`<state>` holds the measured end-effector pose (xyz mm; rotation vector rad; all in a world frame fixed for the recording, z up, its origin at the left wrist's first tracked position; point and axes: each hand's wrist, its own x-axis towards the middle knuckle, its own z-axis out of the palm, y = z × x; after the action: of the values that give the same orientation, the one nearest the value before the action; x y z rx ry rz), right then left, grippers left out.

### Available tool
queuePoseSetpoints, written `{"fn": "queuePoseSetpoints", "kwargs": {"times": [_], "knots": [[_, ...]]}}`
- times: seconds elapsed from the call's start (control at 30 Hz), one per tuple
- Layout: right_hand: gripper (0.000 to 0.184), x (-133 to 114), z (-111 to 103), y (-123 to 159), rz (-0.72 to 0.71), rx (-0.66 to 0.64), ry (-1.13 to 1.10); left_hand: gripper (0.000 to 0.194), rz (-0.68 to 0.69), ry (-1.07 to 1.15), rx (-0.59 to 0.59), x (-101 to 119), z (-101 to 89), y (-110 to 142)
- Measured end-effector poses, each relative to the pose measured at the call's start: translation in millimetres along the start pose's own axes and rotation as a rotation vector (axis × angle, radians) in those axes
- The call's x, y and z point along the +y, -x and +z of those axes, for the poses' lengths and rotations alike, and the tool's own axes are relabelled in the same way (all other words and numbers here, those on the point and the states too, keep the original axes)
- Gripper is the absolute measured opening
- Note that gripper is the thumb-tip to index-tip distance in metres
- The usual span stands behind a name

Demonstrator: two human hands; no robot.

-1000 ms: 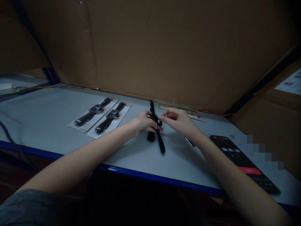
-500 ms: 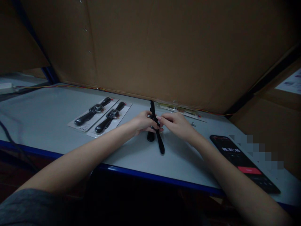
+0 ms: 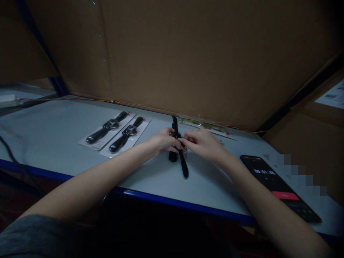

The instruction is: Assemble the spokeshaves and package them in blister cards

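Note:
My left hand (image 3: 168,141) is closed around the middle of a black two-handled tool, by its look a spokeshave (image 3: 184,165), tilted with one handle away from me and one toward me. My right hand (image 3: 200,143) is closed at the tool's middle, thumb and forefinger pressed together against it; what they pinch is too small to make out. Under my left hand a second black handle (image 3: 172,156) shows, mostly hidden. Two more spokeshaves, one on the left (image 3: 103,129) and one nearer (image 3: 126,134), lie in clear packs on white cards.
A phone (image 3: 279,186) showing a timer lies on the right of the grey table (image 3: 150,182). Behind my right hand are a flat clear package (image 3: 204,123) and small metal bits (image 3: 221,142). A cardboard wall (image 3: 188,61) rises at the back, with thin wires (image 3: 91,99) along its foot.
My right hand has curled in more, its thumb shifting slightly at the tool's middle. The left hand and the spokeshave stay nearly in place.

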<state>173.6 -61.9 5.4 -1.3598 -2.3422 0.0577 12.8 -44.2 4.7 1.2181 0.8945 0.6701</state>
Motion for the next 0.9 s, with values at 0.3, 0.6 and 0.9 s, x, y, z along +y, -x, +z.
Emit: {"fn": "queuePoseSetpoints", "kwargs": {"times": [0.3,0.6,0.9], "knots": [[0.016,5.2,-4.1,-0.4,-0.03,0.008,-0.149,0.051,0.008,0.003,0.033,0.4,-2.1,-1.7],[0.019,6.4,-7.1,-0.6,-0.18,0.011,0.098,0.046,-0.001,0.009,-0.006,0.7,-2.5,0.0],[0.017,-6.0,-4.1,0.2,-0.1,0.093,0.234,0.053,0.011,0.012,-0.037,-2.9,-3.5,-2.3]]}}
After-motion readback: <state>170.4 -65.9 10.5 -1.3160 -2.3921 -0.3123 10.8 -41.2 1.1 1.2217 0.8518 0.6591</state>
